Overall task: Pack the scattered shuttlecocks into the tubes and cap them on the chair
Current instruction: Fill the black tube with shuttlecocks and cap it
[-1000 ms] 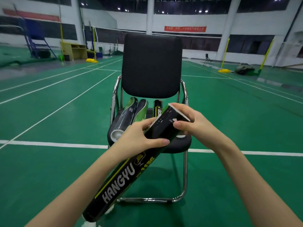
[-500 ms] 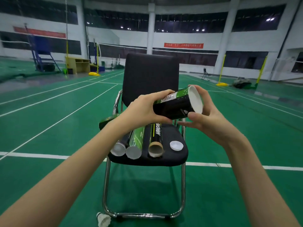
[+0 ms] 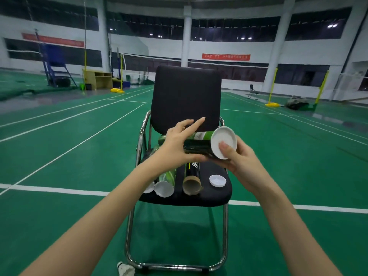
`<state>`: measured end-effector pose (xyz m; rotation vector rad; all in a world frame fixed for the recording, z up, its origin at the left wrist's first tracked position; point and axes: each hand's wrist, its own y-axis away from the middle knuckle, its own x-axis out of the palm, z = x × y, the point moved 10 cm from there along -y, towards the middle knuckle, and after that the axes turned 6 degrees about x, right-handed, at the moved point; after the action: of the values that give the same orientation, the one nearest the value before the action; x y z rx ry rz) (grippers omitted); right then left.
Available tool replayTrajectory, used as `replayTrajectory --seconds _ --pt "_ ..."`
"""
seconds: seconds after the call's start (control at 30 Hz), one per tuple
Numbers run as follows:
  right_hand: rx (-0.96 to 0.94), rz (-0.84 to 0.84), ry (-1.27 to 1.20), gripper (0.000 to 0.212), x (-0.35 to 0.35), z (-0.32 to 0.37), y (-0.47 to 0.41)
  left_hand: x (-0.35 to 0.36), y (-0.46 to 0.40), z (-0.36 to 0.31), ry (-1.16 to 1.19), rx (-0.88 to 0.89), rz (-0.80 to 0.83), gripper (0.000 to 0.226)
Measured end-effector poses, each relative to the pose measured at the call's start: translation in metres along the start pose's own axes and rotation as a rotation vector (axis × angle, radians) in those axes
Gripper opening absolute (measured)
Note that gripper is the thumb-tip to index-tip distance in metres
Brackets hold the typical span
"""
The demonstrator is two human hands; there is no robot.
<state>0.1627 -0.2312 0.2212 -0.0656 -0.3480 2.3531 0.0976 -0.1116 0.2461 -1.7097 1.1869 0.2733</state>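
Left forearm [image 3: 123, 196] hides third capped tube [image 3: 148, 187]; shuttlecock [image 3: 125, 270] cropped.

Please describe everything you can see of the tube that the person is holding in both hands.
The tube is dark with a green band near its right end and looks like printed cardboard. It lies almost level above the chair seat. A white cap covers the end turned toward the camera. The left hand grips its middle; the right hand supports it from below, thumb pressing the cap. Its far end is hidden.
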Motion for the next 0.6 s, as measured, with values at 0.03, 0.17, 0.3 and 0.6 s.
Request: replayTrajectory --seconds 0.03,0.17,0.3,0.6 --pt "-0.002 0.001 0.024 0.040 0.004 -0.007 -0.001 0.003 0.008 0.005 0.131 -0.031 0.010 0.083" --pt "-0.030 0.008 0.116 0.038 0.020 -0.027 -0.007 0.010 0.024 0.018 0.378 -0.106 -0.037 0.060" --pt "-0.058 -0.014 0.193 0.039 0.024 -0.046 -0.017 0.013 0.027 0.035 0.438 -0.112 -0.075 0.042" --pt "-0.038 -0.004 0.396 0.048 0.025 -0.100 -0.036 0.051 0.037 0.090 0.439 -0.103 0.006 0.061"
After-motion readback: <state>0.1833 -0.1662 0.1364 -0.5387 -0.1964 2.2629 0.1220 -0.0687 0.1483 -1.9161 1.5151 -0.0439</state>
